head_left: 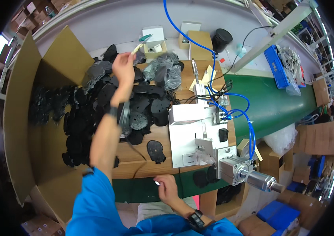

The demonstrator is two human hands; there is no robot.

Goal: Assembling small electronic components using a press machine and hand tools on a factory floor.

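Across the wooden desk [163,135] I judge this a reach: left hand [124,70] pinching a slim pale item [136,49], next needing steadiness; right hand [168,189] curled, grip unclear.

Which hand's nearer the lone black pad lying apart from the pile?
Right. The right hand is on the near side of the black pad; the left hand is farther, beyond it to the left, by the far part of the pile.

No lettering can be read (the pale marks on the blue bin [273,67] are too small).
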